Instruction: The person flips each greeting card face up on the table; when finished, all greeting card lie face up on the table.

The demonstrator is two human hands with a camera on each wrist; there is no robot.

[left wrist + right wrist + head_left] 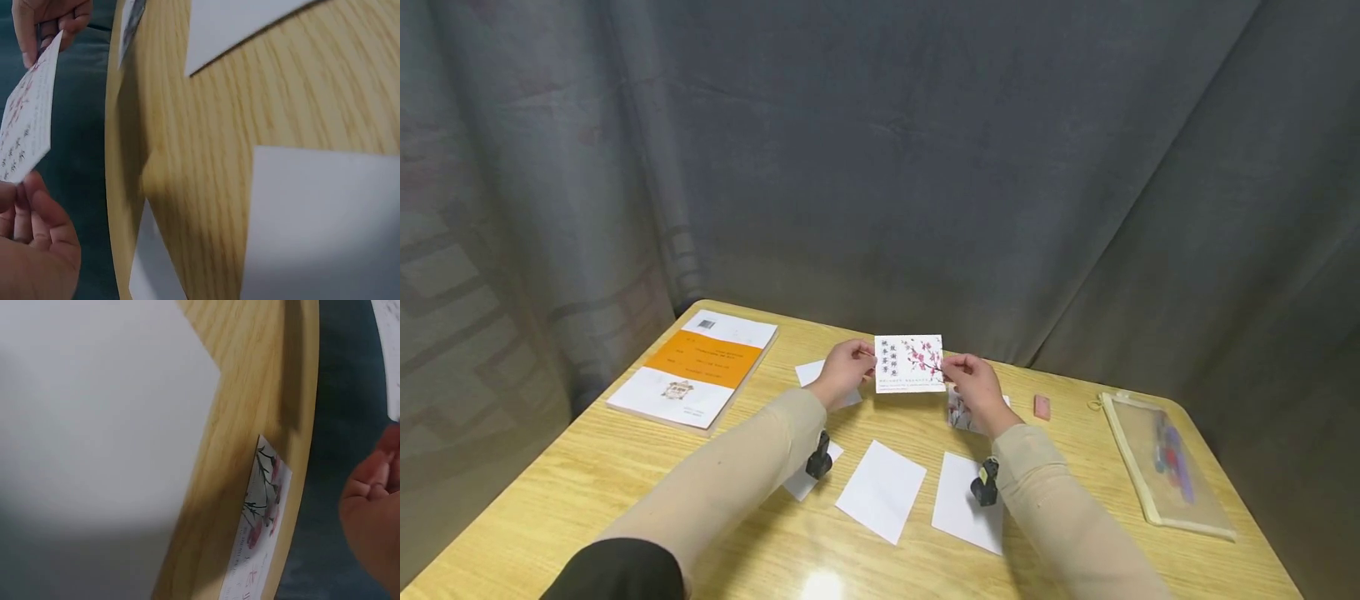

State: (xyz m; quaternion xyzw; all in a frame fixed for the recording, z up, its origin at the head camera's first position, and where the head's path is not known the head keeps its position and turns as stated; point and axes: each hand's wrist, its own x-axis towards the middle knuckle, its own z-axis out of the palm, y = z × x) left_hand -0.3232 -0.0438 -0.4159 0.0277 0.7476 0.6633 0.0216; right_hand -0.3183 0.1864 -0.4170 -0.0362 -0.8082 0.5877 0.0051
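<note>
Both hands hold up a white card [908, 364] printed with dark Chinese characters and a branch of pink blossoms. My left hand [846, 371] pinches its left edge between thumb and fingers. The right hand [976, 387] pinches the opposite edge. In the left wrist view the card [32, 112] spans the space between the left hand [37, 244] and the other hand, raised above the table. Below the right hand lies a second flower-printed card [257, 525], partly covered by that hand in the head view.
Several blank white cards lie about the wooden table, among them a middle one [882, 492] and a right one [966, 504]. A book with an orange band [696, 367] lies left. A pink eraser [1042, 407] and a zip pouch with pens [1168, 467] lie right. A grey curtain [880, 167] hangs behind.
</note>
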